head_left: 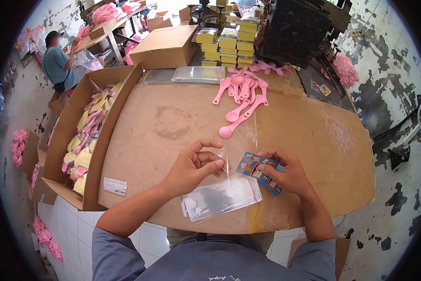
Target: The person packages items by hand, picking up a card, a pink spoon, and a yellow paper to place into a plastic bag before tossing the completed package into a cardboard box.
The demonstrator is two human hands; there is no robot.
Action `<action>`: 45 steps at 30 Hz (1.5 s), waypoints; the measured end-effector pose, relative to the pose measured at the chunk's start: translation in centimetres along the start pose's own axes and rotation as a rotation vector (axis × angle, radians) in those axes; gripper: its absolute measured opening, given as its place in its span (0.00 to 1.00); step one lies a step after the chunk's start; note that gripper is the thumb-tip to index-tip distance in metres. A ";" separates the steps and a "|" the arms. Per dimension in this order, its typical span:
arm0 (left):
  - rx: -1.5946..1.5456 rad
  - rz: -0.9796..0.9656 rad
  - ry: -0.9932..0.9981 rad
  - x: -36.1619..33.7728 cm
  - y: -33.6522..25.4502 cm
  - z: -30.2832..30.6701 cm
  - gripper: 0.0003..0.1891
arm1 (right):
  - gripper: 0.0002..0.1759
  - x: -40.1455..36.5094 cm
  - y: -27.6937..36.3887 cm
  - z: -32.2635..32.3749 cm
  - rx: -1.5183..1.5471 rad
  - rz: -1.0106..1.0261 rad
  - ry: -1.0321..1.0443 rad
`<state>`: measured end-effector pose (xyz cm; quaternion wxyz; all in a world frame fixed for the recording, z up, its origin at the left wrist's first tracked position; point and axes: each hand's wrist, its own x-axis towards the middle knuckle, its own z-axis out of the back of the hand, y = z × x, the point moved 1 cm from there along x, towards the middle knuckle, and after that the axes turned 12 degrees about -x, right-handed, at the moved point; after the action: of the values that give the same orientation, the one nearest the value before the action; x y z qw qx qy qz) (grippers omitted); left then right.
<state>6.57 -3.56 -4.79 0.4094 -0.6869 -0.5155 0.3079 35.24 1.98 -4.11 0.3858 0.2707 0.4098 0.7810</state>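
My left hand (198, 161) pinches a clear plastic bag (225, 161) by its edge, thumb against the fingers, just above the table. In my right hand (285, 169) is a blue printed card (252, 164) with small colourful pictures, gripped between thumb and fingers; more of the same blue print shows under the thumb. Below both hands lies a stack of clear plastic bags (219, 199) near the table's front edge. Farther forward, a heap of pink plastic spoons (243, 86) rests on the table, the closest spoon's bowl pointing toward me.
A long cardboard box (121, 107) at left holds packed spoons and cards. At the back stand a closed carton (166, 44), more clear bags (198, 74), stacked card bundles (229, 42) and a black machine (294, 33). Another person (58, 63) sits at far left.
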 end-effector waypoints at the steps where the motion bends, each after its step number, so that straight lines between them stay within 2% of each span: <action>1: 0.010 0.008 0.004 0.0 0.2 -0.3 0.20 | 0.17 0.1 0.4 -0.1 0.070 -0.006 -0.043; 3: 0.026 0.021 0.012 0.0 0.5 -0.6 0.22 | 0.16 0.2 1.9 -0.5 0.208 -0.017 -0.132; 6: 0.052 0.031 0.026 -0.1 0.8 -0.7 0.25 | 0.15 0.2 2.5 -0.5 0.245 0.027 -0.172; 9: 0.088 0.034 0.045 -0.4 0.9 -1.0 0.27 | 0.16 -0.1 2.4 -0.4 -0.028 0.127 -0.128; 12: 0.191 0.013 0.081 -0.8 0.9 -1.5 0.29 | 0.20 0.6 4.0 0.1 -0.335 0.322 0.031; 15: 0.376 -0.005 0.131 -1.2 1.2 -1.7 0.29 | 0.20 1.1 4.9 -1.0 -0.347 0.354 0.130; 17: 0.462 -0.009 0.138 -1.3 1.4 -1.5 0.29 | 0.17 1.1 5.0 -2.1 -0.142 0.142 0.074; 18: 0.374 -0.025 0.089 -1.3 1.2 -1.6 0.30 | 0.16 1.1 4.9 -2.5 -0.039 0.036 0.045; 21: 0.159 -0.084 -0.011 -1.1 0.6 -1.6 0.31 | 0.14 1.6 3.7 -2.1 0.081 0.065 -0.108; 24: 0.136 -0.125 -0.012 -0.9 0.4 -1.1 0.30 | 0.14 1.8 4.9 -2.4 -0.197 0.240 -0.012; 27: 0.211 -0.090 -0.020 -1.0 0.6 -0.7 0.27 | 0.14 3.9 3.8 -1.9 -0.232 0.374 0.200; 30: 0.166 -0.045 -0.048 -0.8 0.4 -0.8 0.24 | 0.13 8.1 2.1 0.0 -0.396 0.064 -0.011; 32: 0.139 -0.045 -0.072 -0.5 0.3 -0.6 0.22 | 0.14 11.4 -3.4 0.7 -0.696 0.303 -0.211; 33: 0.142 -0.050 -0.069 -0.4 0.5 -0.3 0.22 | 0.14 12.2 -3.6 0.8 -0.843 0.424 -0.313; 36: 0.127 -0.053 -0.069 -0.2 0.8 0.4 0.21 | 0.15 12.3 -4.0 1.4 -0.979 0.401 -0.162; 39: 0.070 -0.046 -0.075 0.0 0.7 0.3 0.20 | 0.13 11.2 -2.6 1.5 -1.045 0.486 -0.122; 42: 0.038 -0.057 -0.063 -0.1 0.4 0.0 0.20 | 0.18 9.4 0.7 1.8 -0.604 0.250 -0.083; 45: 0.042 -0.061 -0.042 -0.3 0.4 -0.5 0.21 | 0.21 7.4 4.0 0.4 0.254 0.081 -0.069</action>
<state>7.10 -4.02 -4.89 0.4219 -0.6555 -0.5383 0.3203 29.91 6.83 0.26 0.3304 0.3602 0.4808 0.7280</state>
